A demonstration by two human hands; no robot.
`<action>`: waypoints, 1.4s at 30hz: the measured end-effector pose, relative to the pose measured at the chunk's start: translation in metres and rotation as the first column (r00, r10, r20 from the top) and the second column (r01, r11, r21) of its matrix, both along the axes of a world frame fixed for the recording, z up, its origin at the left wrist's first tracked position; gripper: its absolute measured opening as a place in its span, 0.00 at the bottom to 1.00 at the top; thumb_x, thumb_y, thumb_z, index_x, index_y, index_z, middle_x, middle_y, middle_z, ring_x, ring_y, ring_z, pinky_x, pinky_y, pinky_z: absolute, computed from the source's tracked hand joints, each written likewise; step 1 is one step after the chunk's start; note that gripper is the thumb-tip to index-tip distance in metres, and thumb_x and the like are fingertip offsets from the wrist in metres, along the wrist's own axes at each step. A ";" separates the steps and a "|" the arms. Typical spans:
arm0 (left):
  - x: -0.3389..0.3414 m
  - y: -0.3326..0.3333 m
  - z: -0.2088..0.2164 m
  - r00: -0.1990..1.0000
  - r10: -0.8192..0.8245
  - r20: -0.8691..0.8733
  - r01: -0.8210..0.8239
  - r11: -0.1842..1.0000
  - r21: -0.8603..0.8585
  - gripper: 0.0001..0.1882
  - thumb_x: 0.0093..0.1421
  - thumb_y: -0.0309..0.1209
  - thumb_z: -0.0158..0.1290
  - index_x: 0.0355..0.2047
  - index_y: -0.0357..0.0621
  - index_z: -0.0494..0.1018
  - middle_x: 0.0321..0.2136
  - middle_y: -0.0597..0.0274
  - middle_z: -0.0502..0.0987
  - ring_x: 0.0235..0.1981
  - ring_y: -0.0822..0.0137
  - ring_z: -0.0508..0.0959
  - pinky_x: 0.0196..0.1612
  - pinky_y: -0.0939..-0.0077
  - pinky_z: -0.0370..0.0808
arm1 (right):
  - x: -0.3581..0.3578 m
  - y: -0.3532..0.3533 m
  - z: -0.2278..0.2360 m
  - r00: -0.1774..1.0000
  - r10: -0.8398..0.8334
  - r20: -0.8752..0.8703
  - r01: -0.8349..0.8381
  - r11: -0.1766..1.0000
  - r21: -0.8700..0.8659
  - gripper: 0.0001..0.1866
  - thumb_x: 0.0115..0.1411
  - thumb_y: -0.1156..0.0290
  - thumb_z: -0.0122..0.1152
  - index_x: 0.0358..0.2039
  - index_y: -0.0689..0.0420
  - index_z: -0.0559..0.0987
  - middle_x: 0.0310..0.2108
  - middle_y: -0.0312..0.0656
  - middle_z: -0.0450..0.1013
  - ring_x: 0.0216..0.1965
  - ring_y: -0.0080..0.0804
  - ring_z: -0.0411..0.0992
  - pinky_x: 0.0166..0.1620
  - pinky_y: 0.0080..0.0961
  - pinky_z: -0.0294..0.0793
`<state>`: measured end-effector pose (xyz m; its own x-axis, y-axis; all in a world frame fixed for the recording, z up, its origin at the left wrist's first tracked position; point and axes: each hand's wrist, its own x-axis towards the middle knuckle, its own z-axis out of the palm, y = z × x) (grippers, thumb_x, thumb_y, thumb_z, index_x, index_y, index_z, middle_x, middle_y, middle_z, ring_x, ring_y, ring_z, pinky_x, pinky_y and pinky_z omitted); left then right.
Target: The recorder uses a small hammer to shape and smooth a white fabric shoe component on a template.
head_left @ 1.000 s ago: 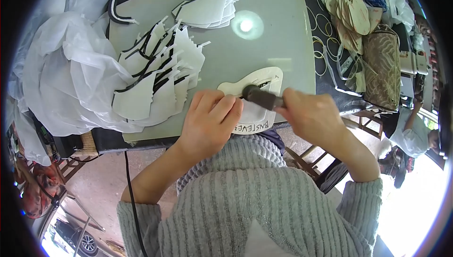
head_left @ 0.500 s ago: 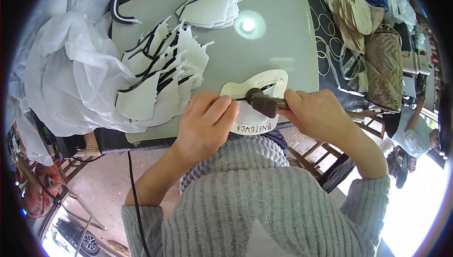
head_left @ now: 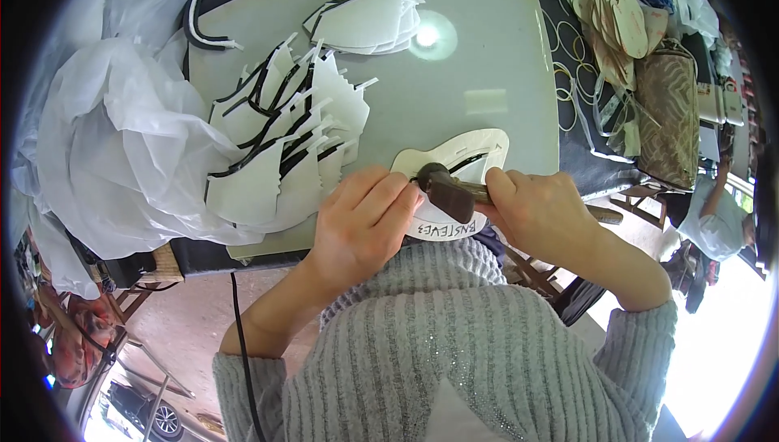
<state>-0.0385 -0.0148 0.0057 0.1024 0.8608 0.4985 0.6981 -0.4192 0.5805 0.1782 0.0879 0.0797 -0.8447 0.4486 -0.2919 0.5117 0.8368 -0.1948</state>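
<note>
My right hand point(head_left: 540, 211) is closed around the short handle of a hammer point(head_left: 450, 197). Its dark head hangs over a cream template point(head_left: 491, 143) that lies at the table's near edge, with handwriting along its lower rim. A white piece with a black edge strip point(head_left: 430, 213) lies on the template, partly covered by the hammer. At the left side of that piece, the fingers of my left hand point(head_left: 361, 219) are pinched together on its edge, close beside the hammer head. The fingertips hide exactly what they grip. A black slit or strip shows on the template's upper right.
Black-edged white pieces point(head_left: 300, 150) lie overlapping on the pale board point(head_left: 487, 52), with another stack point(head_left: 369, 16) behind. White plastic sheeting point(head_left: 122, 133) fills the left. To the right are cords, cream cut-outs point(head_left: 608, 20) and a patterned pouch point(head_left: 667, 113). Another person point(head_left: 716, 219) sits far right.
The hammer head has shifted a little left over the template, closer to my left fingertips. The whole view has moved slightly, so the table appears a bit lower and further right.
</note>
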 end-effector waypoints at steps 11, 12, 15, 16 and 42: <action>0.003 -0.003 0.003 0.989 0.065 -0.132 -0.057 0.997 0.060 0.10 0.48 0.24 0.63 0.30 0.34 0.75 0.34 0.57 0.77 0.35 0.60 0.79 0.35 0.68 0.77 | -0.012 -0.014 0.005 0.954 -0.154 -0.258 0.162 0.987 0.009 0.17 0.65 0.58 0.58 0.27 0.57 0.67 0.15 0.37 0.68 0.15 0.36 0.72 0.18 0.31 0.69; 0.004 -0.004 0.004 0.990 0.061 -0.131 -0.053 0.997 0.064 0.10 0.48 0.24 0.63 0.30 0.34 0.75 0.34 0.57 0.77 0.35 0.60 0.79 0.35 0.68 0.77 | -0.010 -0.016 0.003 0.971 -0.115 -0.211 0.125 0.992 0.035 0.17 0.65 0.58 0.58 0.27 0.57 0.67 0.15 0.37 0.68 0.15 0.36 0.72 0.18 0.31 0.69; 0.005 -0.005 0.002 0.988 0.077 -0.134 -0.074 0.997 0.026 0.10 0.49 0.21 0.63 0.33 0.37 0.78 0.36 0.61 0.77 0.36 0.58 0.79 0.36 0.68 0.77 | -0.013 -0.017 -0.002 0.974 -0.148 -0.172 0.155 0.987 0.028 0.17 0.65 0.58 0.58 0.27 0.57 0.68 0.15 0.37 0.68 0.15 0.35 0.72 0.17 0.30 0.68; 0.005 -0.006 0.000 0.988 0.088 -0.129 -0.084 0.996 0.034 0.10 0.49 0.21 0.63 0.33 0.38 0.78 0.36 0.61 0.78 0.36 0.58 0.79 0.36 0.68 0.77 | -0.016 -0.015 0.002 0.976 -0.135 -0.169 0.142 0.989 0.030 0.17 0.65 0.58 0.58 0.27 0.57 0.68 0.15 0.37 0.68 0.15 0.34 0.72 0.17 0.30 0.68; -0.012 0.053 0.046 0.997 0.012 0.075 0.041 0.749 -0.662 0.11 0.52 0.22 0.61 0.36 0.39 0.74 0.21 0.66 0.71 0.22 0.74 0.71 0.27 0.80 0.70 | 0.021 0.004 0.002 0.945 -0.319 -0.075 0.314 0.946 -0.080 0.16 0.66 0.59 0.57 0.30 0.57 0.68 0.17 0.44 0.69 0.18 0.46 0.72 0.21 0.39 0.69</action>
<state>-0.0503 0.0383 0.0512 0.1052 0.9761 -0.1900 0.6418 0.0793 0.7628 0.1992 0.0919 0.0821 -0.6855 0.6790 -0.2627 0.7270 0.6181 -0.2990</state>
